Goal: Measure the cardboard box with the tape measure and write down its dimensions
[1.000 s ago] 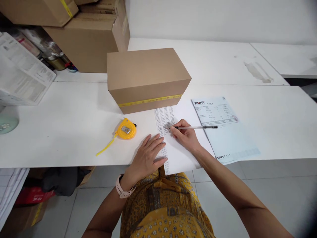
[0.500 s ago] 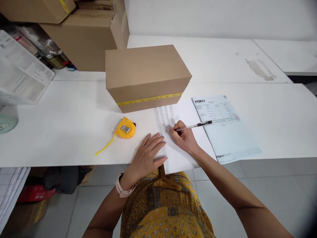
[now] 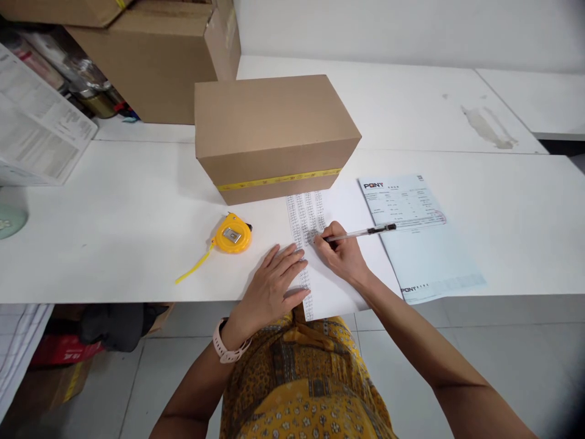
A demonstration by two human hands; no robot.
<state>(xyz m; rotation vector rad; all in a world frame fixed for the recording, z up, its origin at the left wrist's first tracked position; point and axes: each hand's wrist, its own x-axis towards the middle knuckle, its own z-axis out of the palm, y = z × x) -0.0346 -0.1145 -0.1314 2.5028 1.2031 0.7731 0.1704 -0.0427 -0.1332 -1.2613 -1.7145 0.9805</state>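
Head view: a pen (image 3: 365, 232) is pinched by the right hand (image 3: 342, 253); the paper (image 3: 331, 294) is overlapped by the flattened left hand (image 3: 275, 280).

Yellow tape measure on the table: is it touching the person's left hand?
Apart. The head view shows a plain strip of white tabletop between the yellow tape measure and the fingertips of the left hand.

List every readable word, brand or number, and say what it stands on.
"PONY": top of the pale blue sheet.
"PONY": bottom of the same sheet.
Too small or blurred: the sheet's other print; marks on the white paper, yellow tape, tape measure, white panel and red package.
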